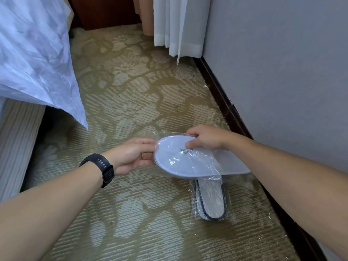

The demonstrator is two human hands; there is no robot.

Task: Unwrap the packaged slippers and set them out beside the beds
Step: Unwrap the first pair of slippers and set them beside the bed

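A white slipper pair [180, 161] in a clear plastic wrapper [199, 159] is held above the carpet at the middle of the view. My left hand [131, 155], with a black watch on its wrist, grips the toe end from the left. My right hand [205, 138] pinches the wrapper and the slipper's far edge from the right. A second wrapped pair [211, 200], white with dark trim, lies on the carpet just below the held one, close to the wall.
A bed with a white hanging sheet [37, 63] fills the left side. A grey wall [273, 72] with a dark skirting board [226, 102] runs along the right. White curtains [177, 25] hang at the back. Patterned carpet [131, 91] lies between.
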